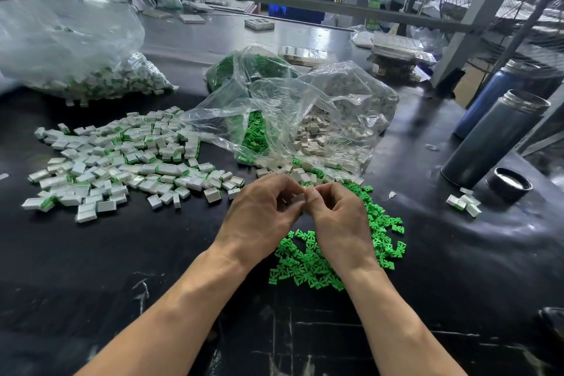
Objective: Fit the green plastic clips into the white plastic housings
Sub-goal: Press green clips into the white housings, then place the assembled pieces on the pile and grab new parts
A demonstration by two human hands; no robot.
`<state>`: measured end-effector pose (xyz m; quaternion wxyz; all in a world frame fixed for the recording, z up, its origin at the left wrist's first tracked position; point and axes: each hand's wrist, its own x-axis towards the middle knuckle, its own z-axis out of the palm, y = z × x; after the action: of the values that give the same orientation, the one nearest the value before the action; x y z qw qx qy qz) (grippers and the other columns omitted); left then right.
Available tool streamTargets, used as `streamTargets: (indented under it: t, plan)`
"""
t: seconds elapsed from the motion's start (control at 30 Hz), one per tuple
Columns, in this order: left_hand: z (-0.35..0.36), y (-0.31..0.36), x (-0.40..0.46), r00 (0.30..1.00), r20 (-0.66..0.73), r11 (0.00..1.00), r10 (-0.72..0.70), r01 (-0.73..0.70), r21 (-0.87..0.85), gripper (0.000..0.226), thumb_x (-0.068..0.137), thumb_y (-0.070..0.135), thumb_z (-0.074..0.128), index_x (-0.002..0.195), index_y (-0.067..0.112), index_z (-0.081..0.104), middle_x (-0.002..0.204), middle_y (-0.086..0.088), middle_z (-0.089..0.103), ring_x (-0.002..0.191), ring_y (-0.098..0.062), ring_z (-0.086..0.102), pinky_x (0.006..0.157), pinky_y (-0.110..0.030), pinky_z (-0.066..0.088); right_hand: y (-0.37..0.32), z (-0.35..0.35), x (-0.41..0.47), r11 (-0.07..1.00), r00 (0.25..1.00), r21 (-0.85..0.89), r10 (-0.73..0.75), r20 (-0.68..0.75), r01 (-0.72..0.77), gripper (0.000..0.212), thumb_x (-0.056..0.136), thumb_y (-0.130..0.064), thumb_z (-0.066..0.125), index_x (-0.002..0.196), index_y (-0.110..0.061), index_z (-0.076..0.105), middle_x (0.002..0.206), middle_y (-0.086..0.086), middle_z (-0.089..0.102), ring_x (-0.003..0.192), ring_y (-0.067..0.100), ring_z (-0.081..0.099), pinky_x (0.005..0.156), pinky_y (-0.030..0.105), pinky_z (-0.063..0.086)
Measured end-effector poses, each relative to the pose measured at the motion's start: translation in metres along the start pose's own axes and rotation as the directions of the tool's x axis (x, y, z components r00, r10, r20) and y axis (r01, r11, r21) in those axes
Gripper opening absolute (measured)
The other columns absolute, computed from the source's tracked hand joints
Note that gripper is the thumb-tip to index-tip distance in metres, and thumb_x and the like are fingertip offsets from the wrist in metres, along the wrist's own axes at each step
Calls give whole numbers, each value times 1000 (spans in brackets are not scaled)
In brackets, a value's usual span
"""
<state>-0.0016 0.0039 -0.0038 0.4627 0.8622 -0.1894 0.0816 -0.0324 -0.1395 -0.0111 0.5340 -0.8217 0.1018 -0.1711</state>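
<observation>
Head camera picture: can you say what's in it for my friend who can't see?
Two hands, left hand and right hand, pinch a small white housing together over loose green clips on a black table. Finished pieces lie left; clear bags of parts sit behind.

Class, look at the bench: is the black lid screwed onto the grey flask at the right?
No, the black lid lies on the table beside the grey flask, whose mouth is open.

1. Surface [122, 268]: black, glossy, with white scuff marks;
2. Loose clips [308, 265]: bright green;
3. Housings in clear bag [314, 131]: off-white;
4. Assembled pile [122, 159]: white with green edges;
5. Flask [491, 140]: dark grey;
6. Second flask [488, 98]: blue.
</observation>
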Motion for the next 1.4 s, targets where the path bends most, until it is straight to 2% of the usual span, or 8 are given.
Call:
streamTargets:
  t: [0.13,0.33,0.47,0.63,0.73,1.07,1.27,1.4]
  plan:
    - [-2,2,0,1000,21,999,16,-17,38,11,89,35,77,97,35,70,91,21,61,79,6,59,70,-14,49,0,0,0,1000,1000,-16,-23,-11,23,16,101,-34,66,87,-26,68,78,-9,71,71,0,66,57,11,47]
    - [-7,-5,2,1000,-28,978,8,-2,208,13,89,36,77,97,32,68,93,19,57,84,2,56,81,-19,49,2,-3,3,1000,999,-16,-12,-49,11,18,100,-36,67,85,-26,69,76,-9,71,69,3,65,58,18,51]
    - [-18,-24,10,988,-121,894,-94,137,427,16,91,34,74,105,29,71,99,7,61,100,-16,61,100,-34,45,6,-11,6,997,997,-76,12,-74,-17,19,100,-39,66,86,-27,69,77,-10,71,66,0,62,54,9,42]
    - [-18,-38,16,976,-196,803,-91,188,565,23,92,36,72,115,32,72,115,3,57,114,-21,52,101,-37,36,7,-11,6,997,998,-80,6,-66,-11,21,99,-38,68,82,-25,69,73,-10,69,64,-5,61,54,8,43]
    - [-16,-42,19,985,-158,811,-64,143,567,21,95,36,67,116,34,72,128,8,59,124,-18,48,104,-38,29,8,-11,6,996,999,-91,0,-55,-5,24,98,-38,69,78,-25,68,70,-10,67,60,-6,58,52,8,40]
    - [-21,-51,20,959,-261,731,-108,254,633,15,95,22,62,103,27,74,107,5,68,110,-23,53,99,-40,30,7,-13,5,993,999,-120,8,-39,-13,26,98,-40,69,76,-25,68,68,-10,66,61,-4,59,52,10,42]
    - [-27,-51,19,930,-322,648,-177,356,673,25,90,13,58,107,25,73,120,0,63,118,-27,48,102,-43,28,7,-14,6,977,999,-210,16,-36,-24,22,99,-40,66,82,-26,69,73,-11,67,69,7,63,62,28,47]
    - [-19,-45,19,979,-196,798,-58,163,580,45,90,5,56,131,21,65,145,-4,54,133,-26,46,114,-42,29,5,-12,5,948,999,-319,-29,-40,15,13,99,-37,66,91,-27,71,83,-12,68,77,9,64,70,33,55]
